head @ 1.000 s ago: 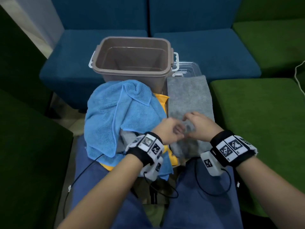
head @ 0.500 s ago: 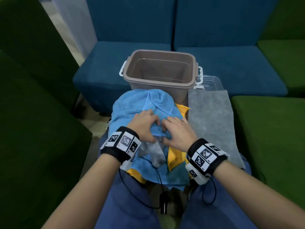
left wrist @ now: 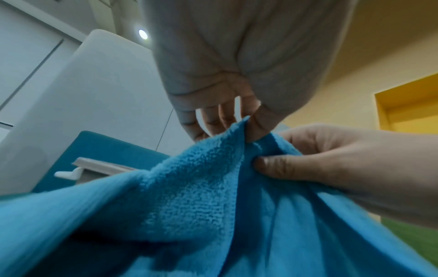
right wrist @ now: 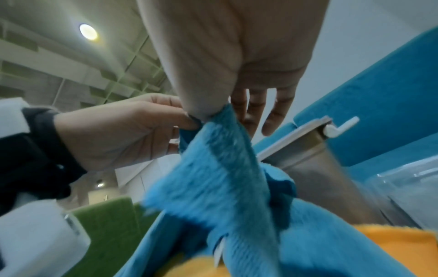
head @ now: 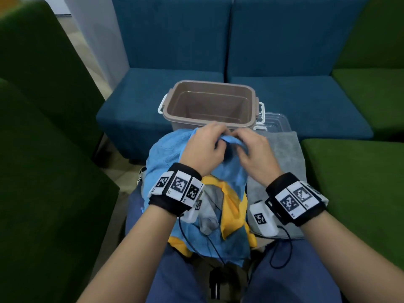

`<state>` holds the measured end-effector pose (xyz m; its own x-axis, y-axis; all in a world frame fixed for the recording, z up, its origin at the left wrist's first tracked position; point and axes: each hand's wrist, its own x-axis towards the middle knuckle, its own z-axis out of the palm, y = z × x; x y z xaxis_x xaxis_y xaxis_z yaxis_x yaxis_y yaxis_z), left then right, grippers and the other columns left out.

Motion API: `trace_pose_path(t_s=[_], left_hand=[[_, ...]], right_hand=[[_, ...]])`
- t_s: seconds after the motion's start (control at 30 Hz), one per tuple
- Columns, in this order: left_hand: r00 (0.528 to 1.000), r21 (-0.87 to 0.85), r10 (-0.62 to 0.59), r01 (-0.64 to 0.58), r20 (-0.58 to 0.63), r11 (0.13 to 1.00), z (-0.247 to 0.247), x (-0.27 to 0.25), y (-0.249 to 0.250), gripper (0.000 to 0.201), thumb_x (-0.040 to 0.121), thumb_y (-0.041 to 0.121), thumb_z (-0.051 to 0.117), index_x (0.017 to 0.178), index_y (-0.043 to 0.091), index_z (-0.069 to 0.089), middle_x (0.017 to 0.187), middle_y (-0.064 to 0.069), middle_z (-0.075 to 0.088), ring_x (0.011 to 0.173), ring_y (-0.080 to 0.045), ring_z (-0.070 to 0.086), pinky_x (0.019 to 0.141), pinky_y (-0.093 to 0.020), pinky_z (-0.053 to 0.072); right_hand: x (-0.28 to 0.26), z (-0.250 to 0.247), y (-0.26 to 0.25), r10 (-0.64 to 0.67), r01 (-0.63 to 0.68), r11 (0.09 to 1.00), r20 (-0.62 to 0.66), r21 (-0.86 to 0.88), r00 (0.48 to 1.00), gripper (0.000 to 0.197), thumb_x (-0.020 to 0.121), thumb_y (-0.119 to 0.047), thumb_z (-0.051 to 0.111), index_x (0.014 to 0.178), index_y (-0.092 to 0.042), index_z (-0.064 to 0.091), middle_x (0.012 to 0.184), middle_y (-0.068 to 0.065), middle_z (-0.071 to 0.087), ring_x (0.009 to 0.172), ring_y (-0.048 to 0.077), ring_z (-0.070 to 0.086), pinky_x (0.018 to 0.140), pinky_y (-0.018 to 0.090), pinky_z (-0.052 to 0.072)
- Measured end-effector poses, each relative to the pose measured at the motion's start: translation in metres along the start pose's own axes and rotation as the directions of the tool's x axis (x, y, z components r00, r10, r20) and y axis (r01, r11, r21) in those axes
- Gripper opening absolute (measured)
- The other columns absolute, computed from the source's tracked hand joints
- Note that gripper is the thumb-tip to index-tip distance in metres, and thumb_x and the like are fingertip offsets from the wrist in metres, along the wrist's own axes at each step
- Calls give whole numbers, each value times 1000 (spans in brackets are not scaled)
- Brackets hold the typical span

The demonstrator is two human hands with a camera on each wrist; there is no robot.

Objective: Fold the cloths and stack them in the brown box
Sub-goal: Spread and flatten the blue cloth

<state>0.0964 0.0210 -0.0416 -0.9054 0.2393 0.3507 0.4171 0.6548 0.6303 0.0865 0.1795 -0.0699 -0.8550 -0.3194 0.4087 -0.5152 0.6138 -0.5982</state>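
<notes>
The brown box [head: 211,124] stands open ahead of my knees, with nothing visible inside. A blue cloth [head: 166,149] lies bunched on my lap, and both hands lift its edge just in front of the box. My left hand [head: 204,147] pinches the blue cloth [left wrist: 201,187] between thumb and fingers. My right hand [head: 253,149] pinches the same edge [right wrist: 218,159] close beside it. A yellow cloth [head: 231,206] and a small grey cloth [head: 211,206] lie under the blue one. A folded grey cloth [head: 282,158] lies flat to the right.
A clear plastic lid [head: 275,121] sits to the right of the box, partly under the folded grey cloth. Blue sofa seats [head: 306,101] stand behind, green seats [head: 358,184] on the right and on the left [head: 43,171]. Cables hang from both wristbands.
Both hands left the folded grey cloth, moved left to the blue cloth, took hold of its edge and have now raised it toward the box.
</notes>
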Motion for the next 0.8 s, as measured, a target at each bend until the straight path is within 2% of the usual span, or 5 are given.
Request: trace_pose_path(t_s=[0.13,0.27,0.43,0.63,0.8], left_hand=[[998,57,-30,33,-58,998,-7,9,2,28,70,8,39,89,9,60,85,-4,58,82,-30,56,73,-46,48],[994,136,-25,39,-108,990,-13,5,15,34,69,9,34,94,8,58,86,-5,55,83,-35,54,70,-48,47],[974,45,-11,22,-227,999,-30,8,21,40,70,5,35,98,9,64,90,-3,62,88,-28,59,76,-46,49],[942,84,-41,73,-333,994,-47,24,11,22,77,4,46,87,8,65,85,-3,66,81,-21,59,74,-34,46],[951,99,-87,121,-298,988,-56,25,-6,11,90,12,56,88,6,65,83,-4,66,81,-22,59,72,-26,40]], right_hand=[[19,-25,-11,-49,43,999,-204,-33,978,18,83,5,50,89,-6,62,85,4,60,80,15,54,72,25,39],[29,-45,-12,-55,43,998,-382,-41,923,10,91,-2,54,88,-3,63,84,2,59,78,13,52,72,21,38],[34,-58,9,-14,-46,992,-456,-121,890,14,95,-12,53,89,-3,62,85,10,60,77,25,56,69,27,37],[46,-81,13,-43,-75,979,-554,-189,831,18,97,-15,48,91,-2,59,87,13,58,78,25,53,70,27,34],[46,-90,20,-8,-138,967,-565,-215,825,23,97,-19,42,90,-2,55,84,13,55,75,26,50,66,29,30]])
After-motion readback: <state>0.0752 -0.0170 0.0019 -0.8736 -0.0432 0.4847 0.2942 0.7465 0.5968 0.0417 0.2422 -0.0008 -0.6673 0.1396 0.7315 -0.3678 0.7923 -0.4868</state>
